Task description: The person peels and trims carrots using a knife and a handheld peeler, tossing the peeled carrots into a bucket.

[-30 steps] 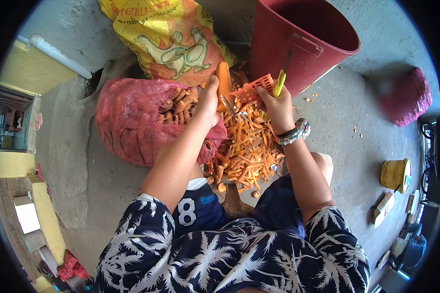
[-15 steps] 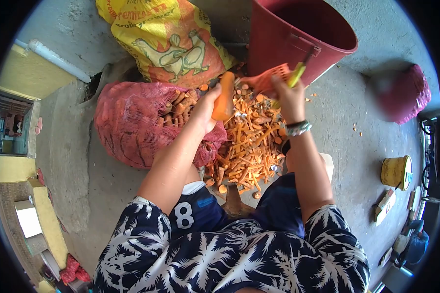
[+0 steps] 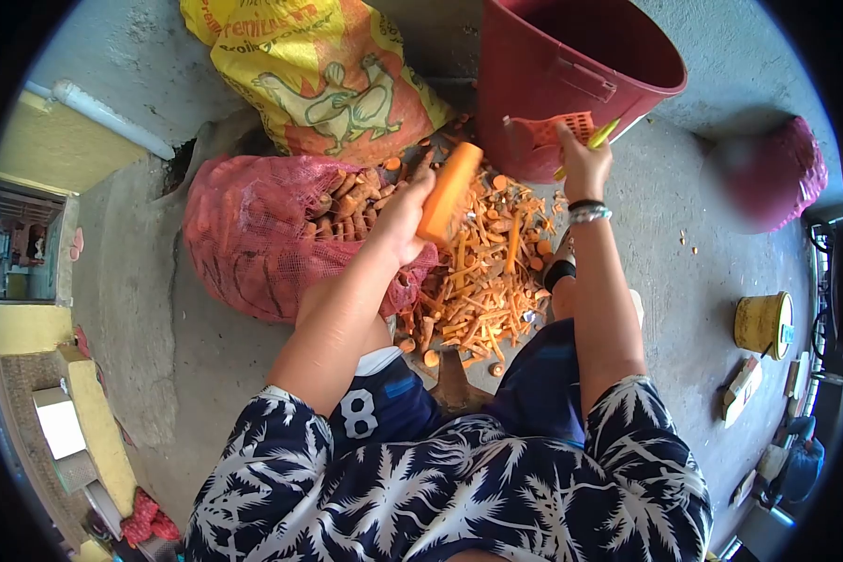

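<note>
My left hand [image 3: 403,217] is closed around a thick, peeled-looking orange carrot [image 3: 451,192], tilted with its upper end to the right. Below it spreads a heap of carrot peelings and cut pieces [image 3: 482,290] on the floor. In front of the red bucket, my right hand [image 3: 586,170] grips an orange perforated plastic tool [image 3: 554,128] together with a slim yellow-handled tool [image 3: 603,134]. The working end of the yellow one cannot be made out. Beside my left forearm lies a red mesh sack [image 3: 248,244] with unpeeled carrots [image 3: 351,208] at its mouth.
A tall red bucket [image 3: 534,94] stands by the wall, beside a yellow printed sack [image 3: 318,84]. Farther right are a pink sack [image 3: 796,178] and a small yellow bucket [image 3: 759,325]. My knees flank the heap's near edge.
My right hand has moved right and slightly forward with both tools, away from the carrot. The carrot has tilted further, its top swinging right.
</note>
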A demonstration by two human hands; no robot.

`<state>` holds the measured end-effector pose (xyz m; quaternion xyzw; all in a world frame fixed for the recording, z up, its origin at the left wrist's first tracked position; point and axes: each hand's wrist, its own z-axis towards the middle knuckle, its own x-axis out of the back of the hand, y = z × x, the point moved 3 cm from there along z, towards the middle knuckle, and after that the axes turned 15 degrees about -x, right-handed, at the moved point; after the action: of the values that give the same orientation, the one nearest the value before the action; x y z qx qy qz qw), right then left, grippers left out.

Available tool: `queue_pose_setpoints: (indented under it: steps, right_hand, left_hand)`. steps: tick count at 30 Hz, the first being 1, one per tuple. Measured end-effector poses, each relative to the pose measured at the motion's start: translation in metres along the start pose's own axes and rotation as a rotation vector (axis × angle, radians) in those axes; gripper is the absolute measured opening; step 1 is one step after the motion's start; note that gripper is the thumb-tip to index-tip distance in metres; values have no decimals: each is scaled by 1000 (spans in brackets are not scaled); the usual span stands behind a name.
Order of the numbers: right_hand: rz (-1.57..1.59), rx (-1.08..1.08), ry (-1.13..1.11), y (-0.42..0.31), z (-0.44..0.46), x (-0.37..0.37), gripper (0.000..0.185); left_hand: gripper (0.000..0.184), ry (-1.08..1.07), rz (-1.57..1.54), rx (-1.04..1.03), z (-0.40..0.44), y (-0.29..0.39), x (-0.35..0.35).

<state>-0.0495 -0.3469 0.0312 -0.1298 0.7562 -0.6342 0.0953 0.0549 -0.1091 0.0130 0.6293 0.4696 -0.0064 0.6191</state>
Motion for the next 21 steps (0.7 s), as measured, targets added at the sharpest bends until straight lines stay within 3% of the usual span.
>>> queue_pose_setpoints:
  steps: [2, 5, 7, 11, 12, 13, 14, 16, 18, 21]
  right_hand:
    - [-100, -7, -189, -4, -32, -18, 25]
    - [-40, 126, -327, -9, -94, -40, 26]
    - [-112, 139, -330, -1, -96, -42, 30]
    - [-83, 82, -287, -8, -63, -37, 39]
    - [-111, 103, -203, -10, -37, -29, 32]
    - [-122, 16, -57, -16, -22, -18, 24]
    - [-42, 108, -1, 5, 10, -6, 20]
    - [48, -11, -47, 1, 6, 0, 22]
    - [36, 3, -186, -9, -29, -15, 23]
    - [-40, 54, -311, -9, -88, -37, 30]
  left_hand:
    - [41, 196, -24, -91, 11, 3, 5]
    - [39, 148, -170, -76, 24, -4, 12]
    - [38, 293, -104, -112, 16, 0, -3]
    - [37, 184, 112, -85, 9, -7, -7]
    - [37, 183, 116, -84, 1, -3, -9]
    - [40, 32, 49, -27, -7, 0, -13]
    - [43, -117, -18, 33, -13, 4, -15]
    - [46, -97, -54, 98, -14, 10, -10]
    - [46, 160, -70, -105, 1, 9, 0]
    - [45, 177, -70, -140, 11, 6, -1]
